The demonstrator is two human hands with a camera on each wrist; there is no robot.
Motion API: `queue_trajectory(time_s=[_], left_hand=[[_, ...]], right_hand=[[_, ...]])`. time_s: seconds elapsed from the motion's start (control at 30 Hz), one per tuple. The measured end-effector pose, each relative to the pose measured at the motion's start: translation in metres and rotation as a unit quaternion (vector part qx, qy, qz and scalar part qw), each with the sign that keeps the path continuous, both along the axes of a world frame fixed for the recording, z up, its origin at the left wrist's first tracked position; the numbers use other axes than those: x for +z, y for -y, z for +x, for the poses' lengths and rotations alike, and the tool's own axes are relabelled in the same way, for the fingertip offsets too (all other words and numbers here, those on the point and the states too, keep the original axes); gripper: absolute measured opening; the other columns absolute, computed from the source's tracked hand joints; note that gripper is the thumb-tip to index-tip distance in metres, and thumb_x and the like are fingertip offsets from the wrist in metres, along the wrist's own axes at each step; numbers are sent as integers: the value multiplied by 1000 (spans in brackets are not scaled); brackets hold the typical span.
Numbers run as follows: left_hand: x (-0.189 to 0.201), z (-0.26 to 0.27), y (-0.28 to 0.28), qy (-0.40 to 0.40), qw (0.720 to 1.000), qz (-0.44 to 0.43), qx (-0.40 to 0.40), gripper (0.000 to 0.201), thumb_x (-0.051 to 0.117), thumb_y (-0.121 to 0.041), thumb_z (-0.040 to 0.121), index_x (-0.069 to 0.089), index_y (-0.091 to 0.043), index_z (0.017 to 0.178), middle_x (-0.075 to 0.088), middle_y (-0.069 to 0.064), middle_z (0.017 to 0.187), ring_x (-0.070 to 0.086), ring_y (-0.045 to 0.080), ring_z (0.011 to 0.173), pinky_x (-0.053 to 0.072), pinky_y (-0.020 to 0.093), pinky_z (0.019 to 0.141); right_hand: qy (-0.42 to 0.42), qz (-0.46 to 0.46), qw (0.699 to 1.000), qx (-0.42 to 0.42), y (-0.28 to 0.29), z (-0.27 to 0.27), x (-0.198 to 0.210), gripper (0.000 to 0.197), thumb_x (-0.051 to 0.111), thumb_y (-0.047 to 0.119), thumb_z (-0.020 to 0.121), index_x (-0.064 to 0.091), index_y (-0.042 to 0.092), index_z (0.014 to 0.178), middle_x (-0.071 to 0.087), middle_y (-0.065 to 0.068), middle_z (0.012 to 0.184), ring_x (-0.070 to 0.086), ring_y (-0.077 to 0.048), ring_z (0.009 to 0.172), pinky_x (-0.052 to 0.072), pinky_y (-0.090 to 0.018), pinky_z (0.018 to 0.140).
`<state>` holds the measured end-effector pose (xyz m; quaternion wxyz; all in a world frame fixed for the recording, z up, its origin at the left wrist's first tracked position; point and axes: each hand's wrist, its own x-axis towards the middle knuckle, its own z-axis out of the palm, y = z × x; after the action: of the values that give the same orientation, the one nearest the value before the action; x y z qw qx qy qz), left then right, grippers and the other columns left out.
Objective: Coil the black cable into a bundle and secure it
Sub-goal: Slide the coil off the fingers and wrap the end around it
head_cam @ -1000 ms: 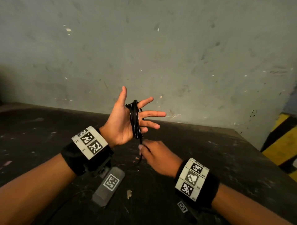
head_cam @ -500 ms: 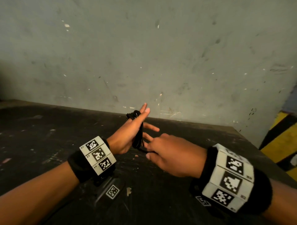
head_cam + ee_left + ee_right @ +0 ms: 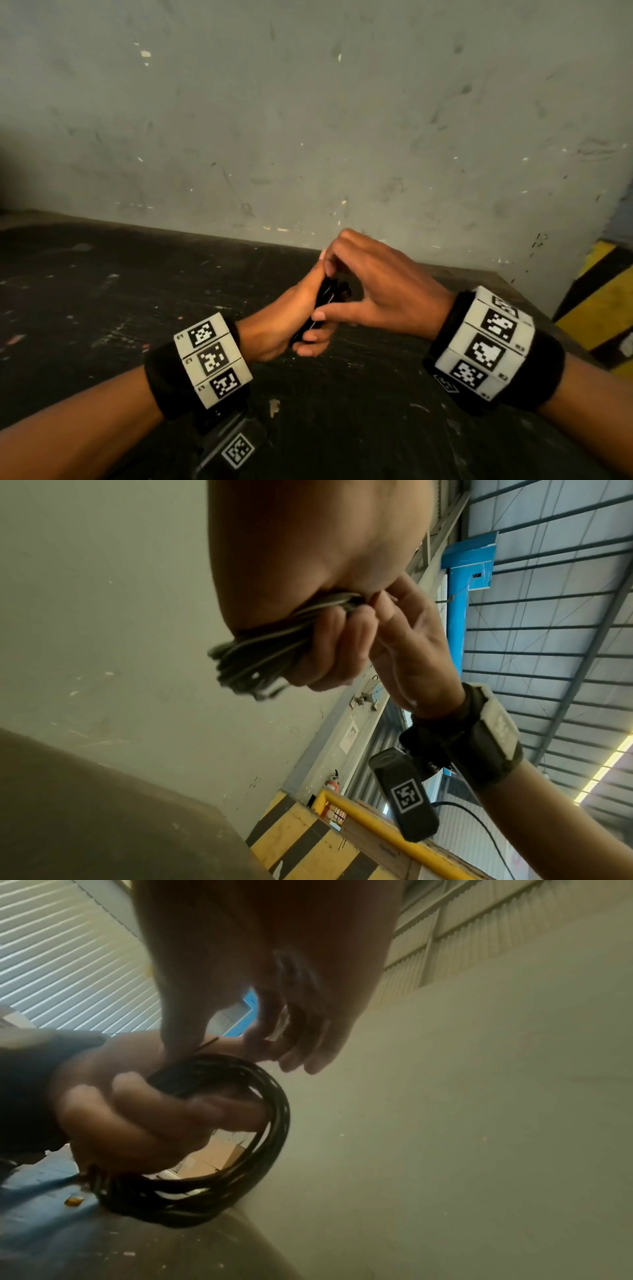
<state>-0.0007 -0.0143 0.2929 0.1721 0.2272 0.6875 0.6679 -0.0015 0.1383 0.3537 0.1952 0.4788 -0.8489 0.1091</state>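
Note:
The black cable (image 3: 330, 296) is wound into a small coil of several loops (image 3: 260, 1139), held above the dark table. My left hand (image 3: 284, 325) grips the coil, its fingers (image 3: 147, 1118) curled through the loops (image 3: 253, 658). My right hand (image 3: 373, 284) arches over the top of the coil from the right, its thumb (image 3: 320, 315) against the coil's side. In the right wrist view its fingertips (image 3: 185, 1039) pinch a thin loose end of the cable at the coil's top. Much of the coil is hidden between the two hands in the head view.
The dark, scuffed table (image 3: 102, 308) runs back to a grey wall (image 3: 308, 120). Its right edge (image 3: 534, 308) lies close by the right wrist. A yellow-and-black striped barrier (image 3: 603, 294) stands beyond that edge.
My left hand's fingers, spread wide with the coil round them, have curled onto the coil and the hand has dropped. My right hand has risen from below the coil to over its top.

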Motion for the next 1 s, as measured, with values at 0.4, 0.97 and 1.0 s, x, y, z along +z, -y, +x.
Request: queue_trajectory(time_s=[0.4, 0.97, 1.0], left_hand=[[-18, 22, 18, 180, 983, 0, 28, 68, 23, -73, 83, 40, -13, 57, 27, -3, 39, 25, 9, 27, 13, 17, 30], [-133, 109, 93, 184, 893, -44, 410, 42, 40, -37, 97, 49, -15, 63, 36, -2, 43, 34, 11, 32, 23, 18, 34], [-138, 112, 101, 166, 886, -67, 429, 42, 39, -36, 98, 49, -15, 63, 38, -1, 44, 36, 11, 33, 26, 19, 35]], right_hand=[[108, -194, 974, 54, 8, -7, -89, 27, 51, 41, 88, 62, 17, 85, 61, 3, 80, 57, -12, 73, 44, -34, 71], [166, -246, 940, 170, 118, 31, -228, 21, 55, 24, 89, 66, 6, 88, 62, -10, 75, 61, -17, 67, 49, -29, 61], [178, -243, 938, 169, 129, 32, -234, 22, 55, 25, 89, 67, 6, 87, 63, -10, 76, 61, -18, 68, 49, -29, 61]])
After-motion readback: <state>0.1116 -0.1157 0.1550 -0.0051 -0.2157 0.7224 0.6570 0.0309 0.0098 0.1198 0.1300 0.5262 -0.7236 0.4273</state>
